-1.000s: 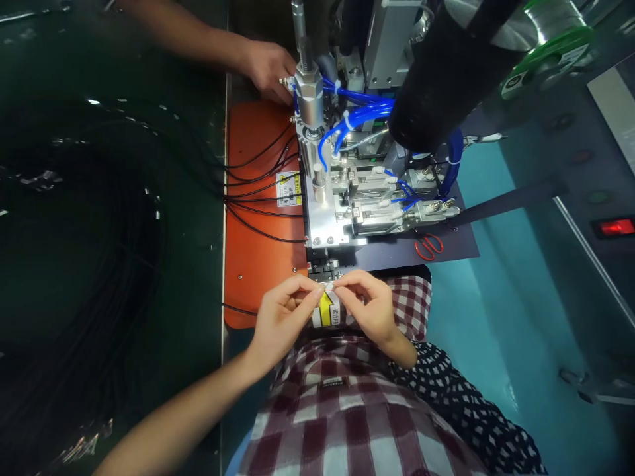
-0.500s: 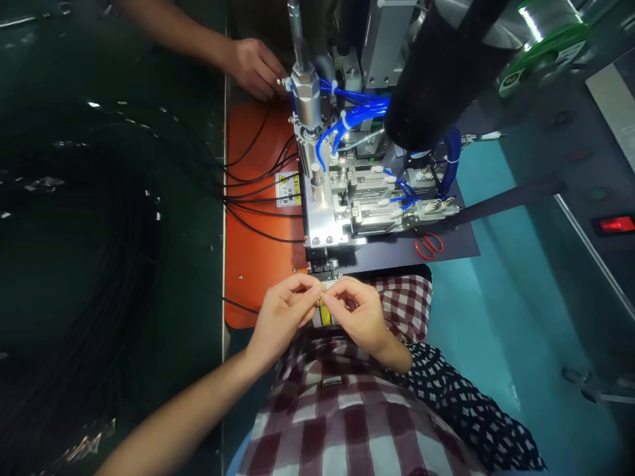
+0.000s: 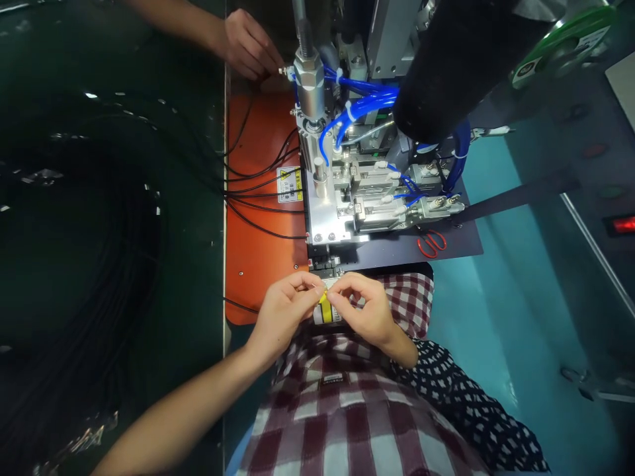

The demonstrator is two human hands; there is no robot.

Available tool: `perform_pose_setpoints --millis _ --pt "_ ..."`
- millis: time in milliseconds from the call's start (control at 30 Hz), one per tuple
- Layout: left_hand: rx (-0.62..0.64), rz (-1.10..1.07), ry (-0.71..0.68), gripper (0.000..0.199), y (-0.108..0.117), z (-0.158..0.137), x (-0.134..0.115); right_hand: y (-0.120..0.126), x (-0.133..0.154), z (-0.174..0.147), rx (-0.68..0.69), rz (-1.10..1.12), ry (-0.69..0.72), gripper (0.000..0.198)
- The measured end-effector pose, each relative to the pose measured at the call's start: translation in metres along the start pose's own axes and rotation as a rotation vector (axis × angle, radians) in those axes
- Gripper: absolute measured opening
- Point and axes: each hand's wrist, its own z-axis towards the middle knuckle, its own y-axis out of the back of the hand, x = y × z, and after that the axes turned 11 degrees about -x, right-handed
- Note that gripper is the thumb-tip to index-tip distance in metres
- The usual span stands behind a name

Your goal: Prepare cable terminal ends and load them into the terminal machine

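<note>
My left hand [image 3: 284,305] is closed in a pinch, thumb against fingertips. A thin black cable [image 3: 241,305] runs in from the left and passes out of sight behind this hand. My right hand [image 3: 364,307] pinches too, its fingertips almost touching those of my left. Whatever tiny piece sits between the fingertips is too small to name. Just beneath them shows a yellow-and-white label [image 3: 326,313] on the front of the machine. Beyond my hands stands the metal bench machine [image 3: 325,221], with small cylinders and blue air tubes [image 3: 372,102].
Several black cables [image 3: 262,193] cross the orange plate [image 3: 262,261] into the machine. A co-worker's hand [image 3: 252,46] touches its far left side. Red-handled scissors [image 3: 431,244] lie at right. A large coil of black cable [image 3: 133,225] rests at left; a black cylinder [image 3: 451,73] hangs overhead.
My view has shifted slightly. Both hands keep their pinch at nearly the same spot, with small finger movements. The co-worker's hand has moved slightly up and left.
</note>
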Motion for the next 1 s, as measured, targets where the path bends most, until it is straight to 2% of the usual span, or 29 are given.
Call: perform_pose_setpoints --millis 267,533,800,1000 --pt "0.021 0.058 -0.094 0.023 -0.0005 -0.0018 0.0009 -0.0001 0.0042 0.0094 -0.035 0.162 -0.185 0.008" --pt "-0.003 0.063 -0.099 0.021 -0.0009 -0.0034 0.0039 -0.002 0.0037 0.0088 -0.01 0.297 -0.359 0.017" --pt "0.008 0.017 -0.036 0.025 -0.0018 -0.0006 0.0012 0.0015 -0.0027 0.0065 -0.012 0.282 -0.366 0.015" --pt "0.014 0.013 -0.045 0.024 -0.003 -0.0001 -0.0002 0.0035 -0.0019 0.0072 -0.021 0.144 -0.213 0.011"
